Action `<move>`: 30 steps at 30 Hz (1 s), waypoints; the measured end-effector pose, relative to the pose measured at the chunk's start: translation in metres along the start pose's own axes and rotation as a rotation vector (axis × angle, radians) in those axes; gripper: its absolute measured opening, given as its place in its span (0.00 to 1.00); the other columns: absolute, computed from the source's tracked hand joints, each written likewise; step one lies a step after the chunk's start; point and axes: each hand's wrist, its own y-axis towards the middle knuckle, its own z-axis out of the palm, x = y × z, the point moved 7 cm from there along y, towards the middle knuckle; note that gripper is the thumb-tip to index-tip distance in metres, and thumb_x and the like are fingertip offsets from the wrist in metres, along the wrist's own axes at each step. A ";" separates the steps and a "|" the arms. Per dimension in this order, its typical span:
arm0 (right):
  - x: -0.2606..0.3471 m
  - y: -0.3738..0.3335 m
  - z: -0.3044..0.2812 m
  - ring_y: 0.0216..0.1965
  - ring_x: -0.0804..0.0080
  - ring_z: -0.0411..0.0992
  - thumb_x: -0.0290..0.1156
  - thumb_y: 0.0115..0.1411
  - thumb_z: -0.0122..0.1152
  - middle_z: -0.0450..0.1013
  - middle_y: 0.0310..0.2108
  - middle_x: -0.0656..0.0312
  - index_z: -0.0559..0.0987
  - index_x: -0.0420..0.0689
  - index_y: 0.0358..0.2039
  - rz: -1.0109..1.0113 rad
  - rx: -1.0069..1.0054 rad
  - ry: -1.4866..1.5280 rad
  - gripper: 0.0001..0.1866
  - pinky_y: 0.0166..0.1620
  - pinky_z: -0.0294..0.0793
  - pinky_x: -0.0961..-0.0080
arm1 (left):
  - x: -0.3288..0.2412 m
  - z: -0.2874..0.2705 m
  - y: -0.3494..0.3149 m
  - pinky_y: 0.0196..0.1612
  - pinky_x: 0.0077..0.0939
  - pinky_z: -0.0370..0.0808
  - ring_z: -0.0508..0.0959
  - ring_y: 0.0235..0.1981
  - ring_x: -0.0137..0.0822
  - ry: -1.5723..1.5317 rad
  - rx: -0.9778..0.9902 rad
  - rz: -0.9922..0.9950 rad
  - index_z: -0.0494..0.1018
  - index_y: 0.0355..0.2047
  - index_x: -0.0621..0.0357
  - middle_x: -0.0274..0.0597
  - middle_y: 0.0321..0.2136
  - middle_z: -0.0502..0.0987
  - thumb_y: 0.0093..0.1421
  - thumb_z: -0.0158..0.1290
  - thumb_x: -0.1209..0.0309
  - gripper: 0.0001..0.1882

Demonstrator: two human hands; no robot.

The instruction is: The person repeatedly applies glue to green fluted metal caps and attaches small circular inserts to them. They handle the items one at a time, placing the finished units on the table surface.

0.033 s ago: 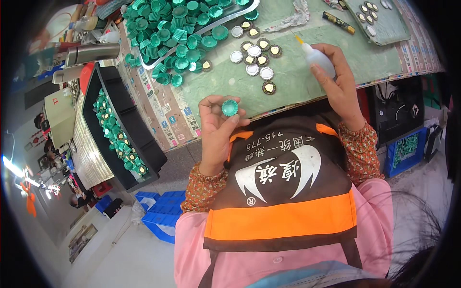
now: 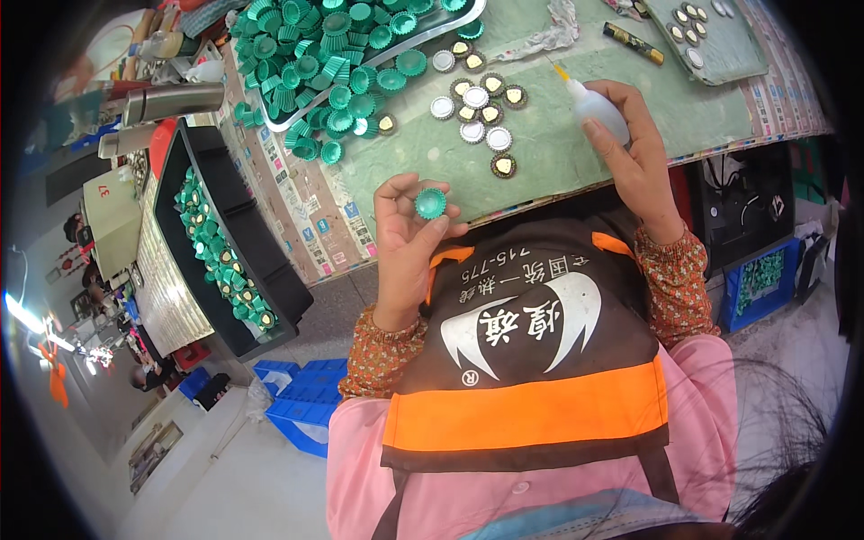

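My left hand (image 2: 402, 236) pinches a small green fluted cap (image 2: 430, 203) at the table's near edge, its round hollow facing up. In my right hand (image 2: 641, 162) is a white squeeze bottle (image 2: 598, 110) with a thin yellow nozzle, tilted up and to the left. The nozzle tip is well apart from the cap. Between and beyond my hands lie several dark fluted caps (image 2: 504, 166) with pale yellow centres, and several white-faced round pieces (image 2: 499, 139). At the far left, a heap of green caps (image 2: 315, 54) fills a clear tray and spills beside it.
A dark, gold-patterned tube (image 2: 634, 44) lies at the far right, near a green tray (image 2: 733, 63) of finished-looking round pieces. On the left stands a black bin (image 2: 270, 193) holding green caps with pale centres. Blue crates (image 2: 310, 405) sit below, left and right.
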 end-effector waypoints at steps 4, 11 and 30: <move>0.002 0.009 -0.009 0.48 0.62 0.70 0.28 0.65 0.59 0.73 0.47 0.56 0.73 0.40 0.53 -0.066 -0.052 -0.153 0.17 0.53 0.69 0.68 | -0.005 0.004 0.001 0.50 0.32 0.83 0.77 0.49 0.33 0.077 0.019 -0.062 0.59 0.66 0.57 0.44 0.53 0.71 0.65 0.51 0.81 0.30; 0.000 0.030 -0.024 0.47 0.52 0.68 0.30 0.63 0.60 0.73 0.47 0.53 0.74 0.40 0.51 -0.175 -0.096 -0.462 0.17 0.53 0.68 0.61 | -0.025 0.012 0.006 0.48 0.31 0.83 0.77 0.48 0.33 0.039 0.080 0.015 0.59 0.67 0.55 0.42 0.50 0.72 0.68 0.50 0.75 0.27; 0.037 0.023 0.005 0.45 0.57 0.67 0.34 0.58 0.65 0.70 0.39 0.59 0.79 0.49 0.43 -0.371 -0.064 -0.660 0.13 0.48 0.61 0.58 | -0.024 0.007 0.003 0.40 0.25 0.78 0.73 0.37 0.26 -0.177 0.076 -0.051 0.51 0.72 0.54 0.40 0.43 0.73 0.74 0.45 0.60 0.31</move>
